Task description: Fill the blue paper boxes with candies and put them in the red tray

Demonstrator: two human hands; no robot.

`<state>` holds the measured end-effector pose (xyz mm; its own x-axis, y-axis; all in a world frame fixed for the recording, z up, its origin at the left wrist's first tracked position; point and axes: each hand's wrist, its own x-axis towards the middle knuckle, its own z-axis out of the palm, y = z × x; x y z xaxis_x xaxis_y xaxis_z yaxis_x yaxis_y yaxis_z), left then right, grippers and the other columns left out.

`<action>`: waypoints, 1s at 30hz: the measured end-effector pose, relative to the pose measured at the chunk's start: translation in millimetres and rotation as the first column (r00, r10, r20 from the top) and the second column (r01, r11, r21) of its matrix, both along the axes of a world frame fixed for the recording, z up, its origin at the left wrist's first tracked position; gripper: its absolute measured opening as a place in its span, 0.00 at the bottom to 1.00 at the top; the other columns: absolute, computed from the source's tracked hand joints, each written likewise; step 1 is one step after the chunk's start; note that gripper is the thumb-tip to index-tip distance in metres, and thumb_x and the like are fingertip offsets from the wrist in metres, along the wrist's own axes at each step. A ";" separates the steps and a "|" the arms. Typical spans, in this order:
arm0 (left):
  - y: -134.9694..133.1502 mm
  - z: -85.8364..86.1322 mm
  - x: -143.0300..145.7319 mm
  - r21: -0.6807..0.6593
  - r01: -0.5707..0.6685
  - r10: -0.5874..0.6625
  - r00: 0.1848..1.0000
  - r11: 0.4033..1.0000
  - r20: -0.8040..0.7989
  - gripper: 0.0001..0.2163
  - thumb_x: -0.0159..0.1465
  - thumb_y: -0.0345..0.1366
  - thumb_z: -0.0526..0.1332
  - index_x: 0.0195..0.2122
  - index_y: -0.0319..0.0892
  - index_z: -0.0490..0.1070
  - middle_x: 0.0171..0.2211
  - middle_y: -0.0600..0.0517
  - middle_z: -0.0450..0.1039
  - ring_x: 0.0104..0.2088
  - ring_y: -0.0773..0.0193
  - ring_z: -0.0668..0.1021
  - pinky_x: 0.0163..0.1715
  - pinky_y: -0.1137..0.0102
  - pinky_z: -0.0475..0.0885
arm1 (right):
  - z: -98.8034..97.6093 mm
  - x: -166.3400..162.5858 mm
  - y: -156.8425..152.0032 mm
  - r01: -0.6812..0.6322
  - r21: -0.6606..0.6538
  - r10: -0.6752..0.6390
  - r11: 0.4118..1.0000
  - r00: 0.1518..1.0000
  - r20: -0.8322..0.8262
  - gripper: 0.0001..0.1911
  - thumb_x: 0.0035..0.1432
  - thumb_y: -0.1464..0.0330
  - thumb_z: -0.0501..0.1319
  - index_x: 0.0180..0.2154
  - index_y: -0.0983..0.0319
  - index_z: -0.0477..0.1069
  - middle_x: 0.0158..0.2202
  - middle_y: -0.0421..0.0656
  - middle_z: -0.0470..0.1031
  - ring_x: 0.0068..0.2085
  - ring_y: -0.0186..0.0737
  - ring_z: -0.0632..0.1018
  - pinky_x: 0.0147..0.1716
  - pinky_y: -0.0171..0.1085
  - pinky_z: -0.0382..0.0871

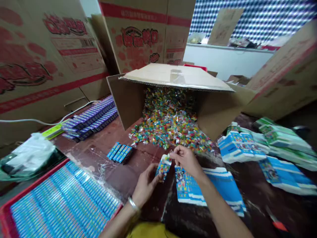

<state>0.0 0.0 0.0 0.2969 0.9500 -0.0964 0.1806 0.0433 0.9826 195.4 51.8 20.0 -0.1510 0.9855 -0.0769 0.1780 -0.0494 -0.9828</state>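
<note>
Candies at centre are multicoloured, the carton below them blue and white, the upper-right curtain blue-and-white checked.

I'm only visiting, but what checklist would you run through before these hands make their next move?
1. Small blue box held by the left hand: ok.
2. Right hand at the box's upper end: ok.
3. Wrapped sweets near the hands: ok, heaped just beyond them.
4. Flat blue cartons nearby: ok, by the right forearm.
5. How full the box is: cannot tell.
</note>
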 end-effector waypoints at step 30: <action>-3.6 2.0 9.4 -0.122 -0.082 0.129 0.881 0.989 0.456 0.16 0.58 0.32 0.65 0.44 0.46 0.59 0.38 0.52 0.69 0.37 0.64 0.73 0.36 0.71 0.70 | -14.3 -38.0 -41.5 0.183 0.154 -0.159 0.971 0.975 -0.158 0.12 0.56 0.70 0.61 0.43 0.58 0.65 0.36 0.40 0.74 0.38 0.38 0.76 0.40 0.36 0.68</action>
<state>9.4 -3.6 2.0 0.2284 0.9714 -0.0654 -0.3032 0.1348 0.9433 157.4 10.3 5.7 0.0235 0.9947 0.1005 0.0381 0.0996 -0.9943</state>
